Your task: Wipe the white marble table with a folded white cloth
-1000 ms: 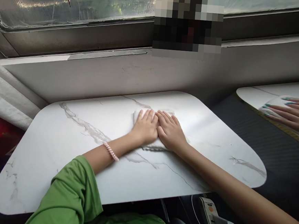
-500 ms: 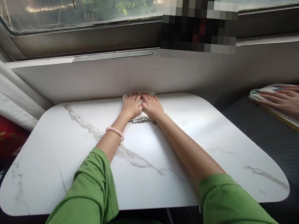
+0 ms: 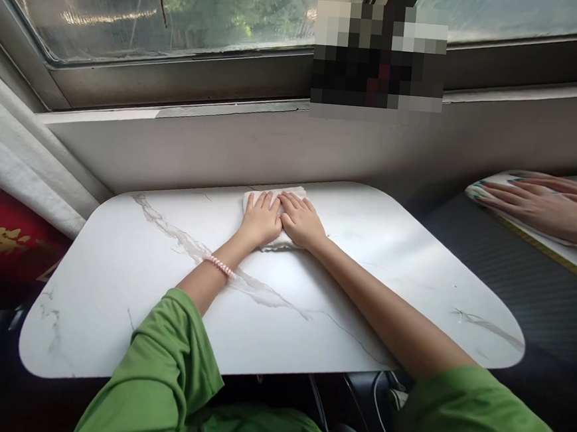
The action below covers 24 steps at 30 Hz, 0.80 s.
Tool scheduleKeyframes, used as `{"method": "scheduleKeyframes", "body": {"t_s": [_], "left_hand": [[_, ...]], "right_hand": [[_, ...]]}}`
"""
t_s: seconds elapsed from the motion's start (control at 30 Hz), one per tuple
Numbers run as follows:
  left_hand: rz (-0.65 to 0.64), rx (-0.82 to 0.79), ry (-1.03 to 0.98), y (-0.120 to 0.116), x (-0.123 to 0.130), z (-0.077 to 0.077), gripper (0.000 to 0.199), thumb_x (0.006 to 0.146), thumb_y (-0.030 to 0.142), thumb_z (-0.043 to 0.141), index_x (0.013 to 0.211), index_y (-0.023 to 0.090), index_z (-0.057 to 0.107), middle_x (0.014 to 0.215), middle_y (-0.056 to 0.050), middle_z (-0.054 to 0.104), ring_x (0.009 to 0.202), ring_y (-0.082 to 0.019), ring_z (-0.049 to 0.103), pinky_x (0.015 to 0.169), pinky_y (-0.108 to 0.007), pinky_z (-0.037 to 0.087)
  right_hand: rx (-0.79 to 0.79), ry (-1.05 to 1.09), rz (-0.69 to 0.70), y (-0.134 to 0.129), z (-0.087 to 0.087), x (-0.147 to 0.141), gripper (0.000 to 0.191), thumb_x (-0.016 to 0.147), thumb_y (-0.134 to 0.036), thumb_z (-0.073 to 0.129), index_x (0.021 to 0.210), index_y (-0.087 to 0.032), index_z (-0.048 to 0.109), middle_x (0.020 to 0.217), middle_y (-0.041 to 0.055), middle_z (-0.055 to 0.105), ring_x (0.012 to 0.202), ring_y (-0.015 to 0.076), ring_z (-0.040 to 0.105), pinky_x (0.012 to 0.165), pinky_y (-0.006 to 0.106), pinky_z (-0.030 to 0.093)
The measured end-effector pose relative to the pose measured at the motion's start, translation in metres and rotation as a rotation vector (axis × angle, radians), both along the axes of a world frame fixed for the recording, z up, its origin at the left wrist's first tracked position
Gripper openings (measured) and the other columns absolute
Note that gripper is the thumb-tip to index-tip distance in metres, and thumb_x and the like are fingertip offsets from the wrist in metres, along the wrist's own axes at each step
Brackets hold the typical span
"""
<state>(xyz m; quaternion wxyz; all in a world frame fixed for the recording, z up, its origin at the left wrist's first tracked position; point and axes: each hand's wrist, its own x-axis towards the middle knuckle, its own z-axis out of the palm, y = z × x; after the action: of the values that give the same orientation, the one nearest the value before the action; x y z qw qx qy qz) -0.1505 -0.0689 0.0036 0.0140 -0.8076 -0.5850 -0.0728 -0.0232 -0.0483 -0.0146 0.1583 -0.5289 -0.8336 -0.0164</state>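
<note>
A folded whitish cloth [image 3: 282, 243] lies near the wall-side edge of the white marbled table [image 3: 170, 326]. Flat on its left part rests my left hand [image 3: 262, 219], fingers spread, with a pink coiled band on the wrist. My right hand [image 3: 302, 221] presses on the cloth's right part, its fingers extended. The two hands touch or nearly touch at the thumbs, and cover much of the cloth.
At the right, another person's hands [image 3: 544, 206] rest on a white cloth on another table. A window [image 3: 234, 19] and wall stand behind the table. On the left are a white curtain [image 3: 19, 148] and a red item [image 3: 6, 247].
Both hands and the cloth are slightly nearer me, a little away from the wall-side edge. The view has shifted. The other person's hands have moved slightly on their table.
</note>
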Motion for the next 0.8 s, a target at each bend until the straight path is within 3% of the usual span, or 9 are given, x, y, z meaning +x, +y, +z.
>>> {"method": "scheduleKeyframes", "body": {"t_s": [0.23,0.47,0.6,0.8], "left_hand": [[-0.136,-0.051,0.051,-0.079,0.019,0.008,0.055,0.095,0.029,0.028,0.144,0.005,0.029,0.152,-0.017,0.026,0.142,-0.028,0.020,0.116,-0.050,0.010],[-0.264,-0.018,0.083,-0.156,0.027,0.014,0.057,0.095,0.033,0.027,0.142,0.001,0.031,0.150,-0.022,0.028,0.140,-0.034,0.021,0.113,-0.056,0.015],[-0.283,0.002,0.095,-0.175,0.024,0.014,0.057,0.095,0.032,0.026,0.141,-0.001,0.032,0.149,-0.024,0.029,0.140,-0.036,0.021,0.112,-0.057,0.018],[-0.277,-0.017,0.096,-0.176,0.022,0.014,0.060,0.093,0.034,0.029,0.142,0.000,0.031,0.150,-0.022,0.027,0.141,-0.035,0.020,0.112,-0.057,0.018]], "right_hand": [[0.057,-0.016,-0.005,-0.087,-0.007,0.030,0.057,0.088,-0.020,0.026,0.143,-0.009,0.037,0.145,0.0130,0.044,0.136,0.0240,0.036,0.110,0.046,0.029],[0.135,-0.022,0.057,-0.176,-0.005,0.048,0.065,0.090,-0.019,0.026,0.152,-0.013,0.008,0.147,0.0132,0.041,0.139,0.0241,0.031,0.111,0.049,0.029],[0.145,-0.015,0.098,-0.195,-0.003,0.048,0.068,0.090,-0.019,0.027,0.152,-0.015,-0.001,0.146,0.0144,0.041,0.139,0.0255,0.030,0.109,0.051,0.031],[0.113,-0.019,0.124,-0.191,-0.001,0.047,0.069,0.089,-0.020,0.028,0.152,-0.014,0.000,0.147,0.0145,0.040,0.138,0.0268,0.030,0.110,0.052,0.029]]}}
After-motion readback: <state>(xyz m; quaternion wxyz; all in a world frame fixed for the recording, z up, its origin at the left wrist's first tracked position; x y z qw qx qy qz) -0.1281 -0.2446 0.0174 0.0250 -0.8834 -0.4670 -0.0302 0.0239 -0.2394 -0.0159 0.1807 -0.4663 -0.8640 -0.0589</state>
